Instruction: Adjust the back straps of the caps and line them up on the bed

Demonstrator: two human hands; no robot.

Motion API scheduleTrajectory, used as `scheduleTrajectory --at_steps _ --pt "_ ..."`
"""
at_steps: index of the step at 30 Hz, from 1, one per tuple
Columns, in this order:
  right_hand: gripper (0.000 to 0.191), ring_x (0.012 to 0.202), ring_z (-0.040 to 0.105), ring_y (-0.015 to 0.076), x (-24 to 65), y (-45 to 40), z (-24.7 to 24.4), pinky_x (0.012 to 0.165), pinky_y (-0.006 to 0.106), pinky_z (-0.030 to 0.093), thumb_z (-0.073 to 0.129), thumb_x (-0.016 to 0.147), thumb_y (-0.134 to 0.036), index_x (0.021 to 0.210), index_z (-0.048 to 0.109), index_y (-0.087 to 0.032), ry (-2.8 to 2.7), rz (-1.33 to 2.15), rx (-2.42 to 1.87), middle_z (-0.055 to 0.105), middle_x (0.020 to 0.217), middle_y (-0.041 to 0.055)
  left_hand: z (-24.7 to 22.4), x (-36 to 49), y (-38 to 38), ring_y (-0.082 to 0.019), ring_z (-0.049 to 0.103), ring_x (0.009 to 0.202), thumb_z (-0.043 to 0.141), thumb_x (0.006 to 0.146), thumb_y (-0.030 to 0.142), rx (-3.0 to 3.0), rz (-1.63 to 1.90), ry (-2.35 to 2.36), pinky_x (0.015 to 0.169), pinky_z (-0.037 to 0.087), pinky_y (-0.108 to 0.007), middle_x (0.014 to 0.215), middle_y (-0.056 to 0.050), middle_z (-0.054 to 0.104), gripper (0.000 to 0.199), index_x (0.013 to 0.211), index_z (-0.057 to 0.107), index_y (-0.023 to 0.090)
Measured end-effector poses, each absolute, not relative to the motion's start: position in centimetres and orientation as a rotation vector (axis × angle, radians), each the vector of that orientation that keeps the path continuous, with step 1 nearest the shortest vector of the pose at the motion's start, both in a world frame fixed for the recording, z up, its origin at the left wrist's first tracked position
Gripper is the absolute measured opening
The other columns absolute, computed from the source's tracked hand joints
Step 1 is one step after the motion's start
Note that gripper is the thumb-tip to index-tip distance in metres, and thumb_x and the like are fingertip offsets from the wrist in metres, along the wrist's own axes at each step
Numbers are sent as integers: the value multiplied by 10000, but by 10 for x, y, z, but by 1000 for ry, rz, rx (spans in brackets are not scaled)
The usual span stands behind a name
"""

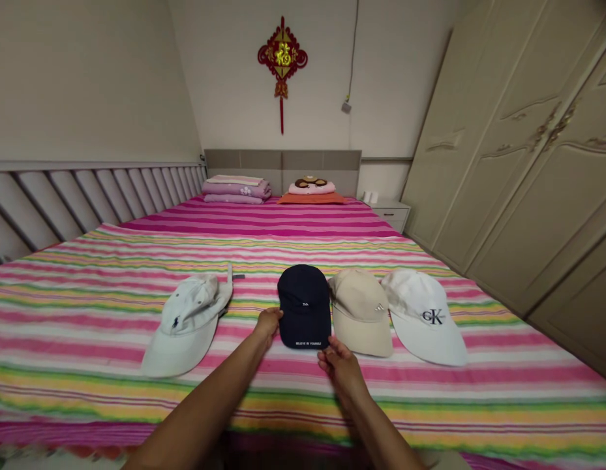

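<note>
A dark navy cap (304,307) lies on the striped bed cover, its brim toward me. My left hand (269,325) pinches the cap's left edge. At the brim's lower right corner is my right hand (340,365), its fingers bent and touching the edge; whether they grip it is hard to tell. A beige cap (362,313) sits directly right of the navy one, and a white cap with "CK" letters (424,316) lies beside it. Farther left, a pale cap with a small dark logo (188,326) rests at an angle, its strap sticking up.
The striped bed cover (263,398) spreads under the caps. Folded bedding (238,189) and a pink pillow stack (311,188) lie by the headboard (322,163). A metal rail (87,196) runs along the left, and a wardrobe (508,163) stands right.
</note>
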State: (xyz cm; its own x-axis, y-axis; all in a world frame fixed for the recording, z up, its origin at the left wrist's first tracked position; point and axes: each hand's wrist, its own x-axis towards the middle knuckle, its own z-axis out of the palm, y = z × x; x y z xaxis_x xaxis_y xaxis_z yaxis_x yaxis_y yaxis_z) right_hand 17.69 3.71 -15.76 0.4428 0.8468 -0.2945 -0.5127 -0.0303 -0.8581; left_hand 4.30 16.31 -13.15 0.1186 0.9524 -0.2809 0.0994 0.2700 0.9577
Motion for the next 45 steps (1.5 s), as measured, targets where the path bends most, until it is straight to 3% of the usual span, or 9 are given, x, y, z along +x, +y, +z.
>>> scheduleTrajectory --at_steps 3,7,11,15,26,30,35,41,45 --pt "343 507 562 122 178 35 -158 493 244 472 601 522 -237 849 520 -170 -462 1083 -1223 492 538 -68 -134 39 159 -166 575 835 524 769 231 1284 950 1327 767 449 -343 898 -69 608 197 918 556 106" --pt "248 560 557 165 180 25 -154 561 315 480 563 568 -273 790 558 -164 -642 930 -1339 535 585 -13 -135 31 135 -242 442 1126 632 622 289 1531 1044 1310 974 293 -368 1145 -128 544 464 1043 538 117" --pt "335 1001 510 245 179 13 -145 890 374 375 564 604 -238 927 626 -176 -871 727 -1415 548 1087 106 -138 28 109 -278 288 1255 679 509 428 1840 914 1317 1028 197 -391 1337 -188 367 834 1223 414 88" --pt "454 1118 456 278 175 11 -147 883 403 389 446 728 -229 1169 519 -150 -1301 494 -1716 394 1301 160 -136 30 105 -302 227 1282 630 532 506 2090 610 1437 1033 133 -458 1382 -197 286 971 1322 257 82" --pt "434 1053 527 248 175 12 -162 829 347 457 399 767 -175 1185 505 -128 -1609 140 -1868 548 1167 150 -143 28 106 -316 317 1234 687 513 444 1951 821 1346 1034 96 -455 1313 -188 404 814 1225 427 147" --pt "418 1035 539 248 175 11 -166 779 343 481 404 773 -183 1177 502 -129 -1623 81 -1847 556 1150 156 -143 22 107 -313 387 1182 706 513 376 1885 916 1249 1013 197 -429 1250 -167 482 684 1133 516 160" --pt "375 1095 486 262 169 4 -168 860 408 437 397 806 -204 1152 502 -104 -1709 -183 -1720 512 1203 184 -141 7 93 -285 508 1057 653 595 322 1897 904 1176 941 345 -392 1126 -152 575 475 1036 594 156" --pt "344 1040 526 269 158 -1 -174 843 416 450 424 795 -180 1113 537 -113 -1934 -286 -1636 529 1191 191 -162 -27 47 -297 400 1185 676 594 309 1956 921 1119 1028 237 -432 1199 -128 540 425 1006 634 216" --pt "318 1031 542 255 154 -11 -180 829 407 468 437 796 -196 1090 552 -159 -1909 -272 -1568 570 1150 158 -170 -60 30 -278 446 1148 697 582 289 1828 1016 1142 1022 267 -411 1151 -88 582 359 939 662 270"
